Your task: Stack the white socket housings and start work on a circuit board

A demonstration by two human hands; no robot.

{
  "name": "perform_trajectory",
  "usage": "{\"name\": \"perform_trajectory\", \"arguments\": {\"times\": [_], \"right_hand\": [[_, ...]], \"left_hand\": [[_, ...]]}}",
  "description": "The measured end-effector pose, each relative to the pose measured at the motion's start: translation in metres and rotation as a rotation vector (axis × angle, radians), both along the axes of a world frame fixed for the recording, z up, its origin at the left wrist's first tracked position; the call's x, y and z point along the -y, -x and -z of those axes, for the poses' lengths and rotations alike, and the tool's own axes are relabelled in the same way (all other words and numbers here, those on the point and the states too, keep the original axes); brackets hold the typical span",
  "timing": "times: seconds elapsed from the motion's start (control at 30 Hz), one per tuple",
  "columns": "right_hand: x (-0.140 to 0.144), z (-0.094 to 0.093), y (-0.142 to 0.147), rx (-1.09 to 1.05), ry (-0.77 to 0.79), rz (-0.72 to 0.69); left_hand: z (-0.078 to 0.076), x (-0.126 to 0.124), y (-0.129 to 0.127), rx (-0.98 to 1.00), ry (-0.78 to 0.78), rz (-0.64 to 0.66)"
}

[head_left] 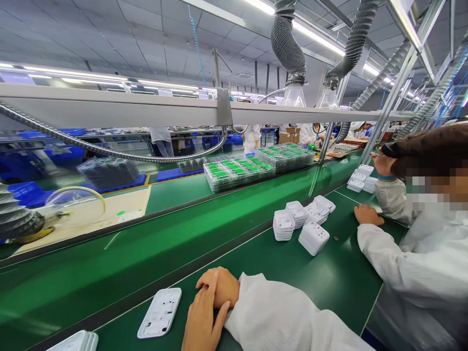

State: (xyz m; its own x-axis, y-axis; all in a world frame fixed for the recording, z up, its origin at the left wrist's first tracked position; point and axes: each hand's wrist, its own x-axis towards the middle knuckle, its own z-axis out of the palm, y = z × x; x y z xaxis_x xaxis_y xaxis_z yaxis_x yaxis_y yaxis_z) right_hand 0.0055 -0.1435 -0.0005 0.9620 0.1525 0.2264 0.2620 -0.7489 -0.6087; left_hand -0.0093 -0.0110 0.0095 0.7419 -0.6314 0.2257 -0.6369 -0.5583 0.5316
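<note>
I saw a white cover [160, 313] lying flat on the green table [263, 258], with small dark holes in it. Just to the right of the cover, and not touching it, were the person's two hands. The left hand [201, 317] lay on top of the right hand [225, 288], its fingers long and close together, its thumb held apart, with no cover in its grip. The right hand's fingers were bent and partly hidden, so I could not tell if they held something small. A white sleeve [281, 312] came up to the right wrist. To the left of the cover, and nearer the person, was a pile [78, 342] of white covers, cut off at the edge. Farther off to the right of the cover stood more white stacks [313, 237], and past them a co-worker [405, 253] rested one hand [368, 215] on the table. Beyond the cover ran a shiny green belt [175, 229], and past that sat clear trays [239, 170] with green pieces.
</note>
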Motion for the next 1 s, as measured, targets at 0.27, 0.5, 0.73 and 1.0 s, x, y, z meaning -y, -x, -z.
{"name": "perform_trajectory", "arguments": {"times": [0.27, 0.5, 0.73, 1.0], "right_hand": [[0.0005, -0.0006, 0.0017, -0.002, -0.043, 0.012], [-0.0010, 0.0041, 0.0013, 0.035, -0.026, 0.029], [-0.0011, 0.0001, 0.0018, 0.030, -0.005, 0.018], [-0.0010, 0.0038, -0.0009, 0.056, 0.019, 0.001]], "left_hand": [[-0.0003, 0.0006, 0.0000, 0.001, -0.014, 0.004], [0.0011, -0.0011, 0.0013, 0.005, -0.019, -0.006], [-0.0037, 0.0013, 0.0021, -0.018, 0.001, 0.013], [-0.0020, 0.0005, 0.0026, -0.028, 0.000, 0.009]]}}
